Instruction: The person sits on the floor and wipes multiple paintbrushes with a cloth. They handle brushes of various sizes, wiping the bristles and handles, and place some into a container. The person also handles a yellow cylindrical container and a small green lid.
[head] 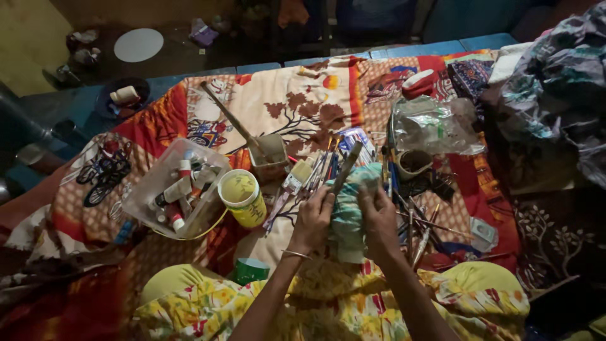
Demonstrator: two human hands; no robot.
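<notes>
Head view: left hand [311, 218] grips a flat brush [346, 168], right hand [379, 218] clutches teal cloth [346, 215]; clear tub [151, 186] holds paint tubes [178, 189].

Dim, warm light over a patterned bedsheet [303, 101] in red, orange and cream, printed with brown trees and bicycles, spread across a blue-painted wooden platform [404, 50]. Beyond its far edge, a dark floor [170, 57] with a round white plate [139, 45] lying flat and a yellowish wall [25, 44] at the upper left. At the right, a heap of crumpled printed cloth [555, 82], deep in shadow toward the corner.
</notes>
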